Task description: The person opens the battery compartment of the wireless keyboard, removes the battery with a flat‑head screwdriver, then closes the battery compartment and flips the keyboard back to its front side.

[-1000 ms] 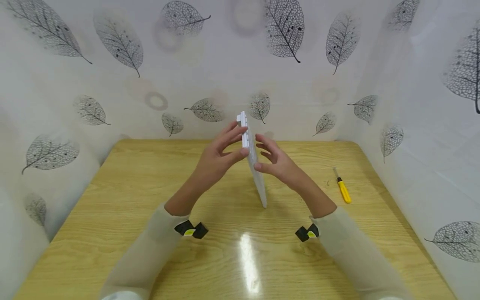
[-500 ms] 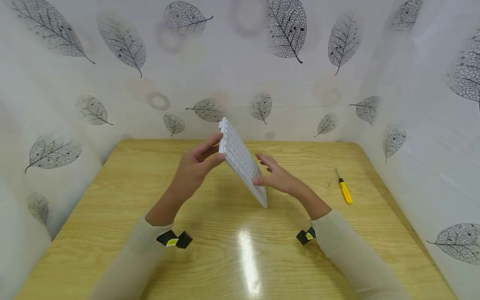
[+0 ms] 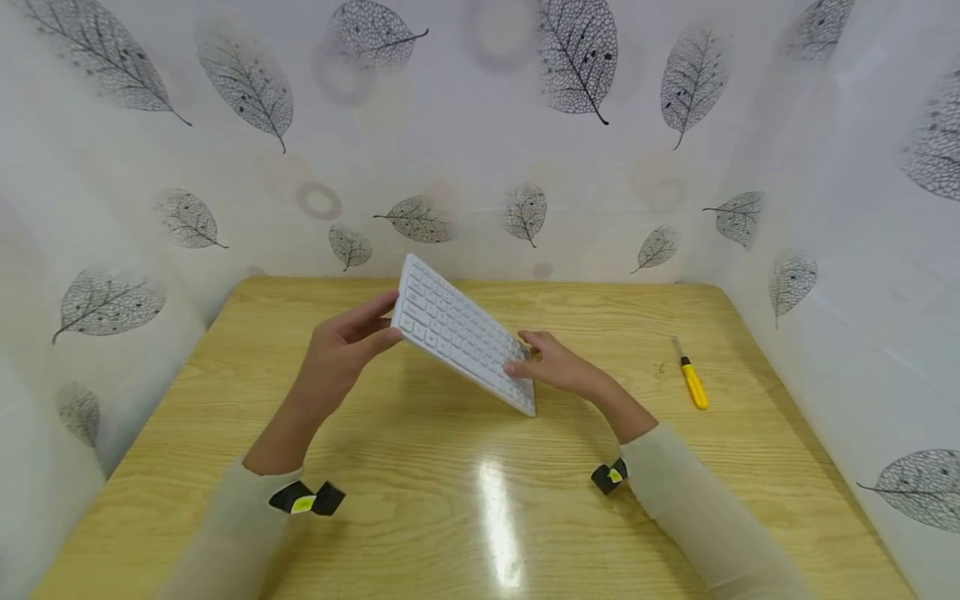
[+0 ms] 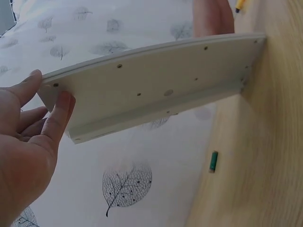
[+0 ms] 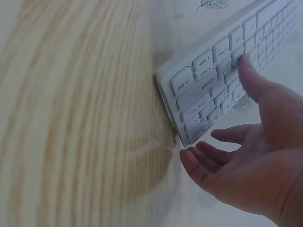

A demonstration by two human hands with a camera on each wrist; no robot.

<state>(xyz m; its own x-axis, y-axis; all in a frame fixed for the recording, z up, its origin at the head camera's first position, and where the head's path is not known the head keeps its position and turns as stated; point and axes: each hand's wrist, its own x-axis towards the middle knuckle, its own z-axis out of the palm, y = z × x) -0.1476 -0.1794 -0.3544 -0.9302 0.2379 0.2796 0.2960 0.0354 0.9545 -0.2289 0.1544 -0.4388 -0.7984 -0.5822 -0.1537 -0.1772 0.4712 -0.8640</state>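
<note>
A white keyboard (image 3: 457, 333) stands tilted in the head view, keys facing up, its right end down at the wooden table. My left hand (image 3: 333, 354) pinches its raised left end, thumb on the near edge; in the left wrist view its fingertips lie against the screwed underside (image 4: 142, 85). My right hand (image 3: 558, 367) is at the low end. Its thumb touches the keys, as the right wrist view shows, while the other fingers (image 5: 206, 161) extend loosely past the back edge without wrapping it.
A screwdriver with a yellow handle (image 3: 693, 385) lies on the table (image 3: 390, 517) to the right, small dark bits (image 3: 661, 367) beside it. In the left wrist view a small green cylinder, like a battery (image 4: 214, 161), lies on the table beyond the keyboard. Leaf-patterned curtains (image 3: 465, 150) surround the table.
The keyboard has swung from nearly upright down to the left, its keys turning into view. My left hand moved left and down with its end; my right hand slid lower along it.
</note>
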